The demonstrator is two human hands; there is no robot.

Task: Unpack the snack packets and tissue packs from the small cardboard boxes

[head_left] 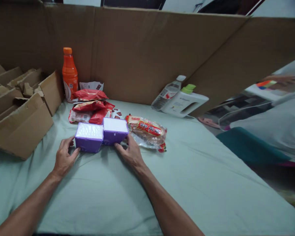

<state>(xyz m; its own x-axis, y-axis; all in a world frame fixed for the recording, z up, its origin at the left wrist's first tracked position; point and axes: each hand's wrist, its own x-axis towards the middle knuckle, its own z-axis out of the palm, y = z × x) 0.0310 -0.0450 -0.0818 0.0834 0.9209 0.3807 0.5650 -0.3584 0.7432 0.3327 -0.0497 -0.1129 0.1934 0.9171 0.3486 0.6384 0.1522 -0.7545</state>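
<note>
Two purple tissue packs with white tops stand side by side on the cloth. The left tissue pack [88, 141] is slightly nearer to me, and the right tissue pack [115, 133] touches it. My left hand [64, 157] grips the left pack at its outer side, thumb at the front corner. My right hand [130, 152] is closed around the right pack's outer front corner, with its thumb along the lower front edge. Behind the packs lie several red snack bags [90, 105] in a pile. A clear bag of bread [147, 131] lies just right of my right hand.
A cardboard box with dividers [22, 124] stands at the left. An orange bottle [70, 75], a leaning clear bottle [168, 93] and a white jug with a green cap [185, 102] rest near the cardboard wall [147, 55]. A person [272, 114] is beyond the right edge.
</note>
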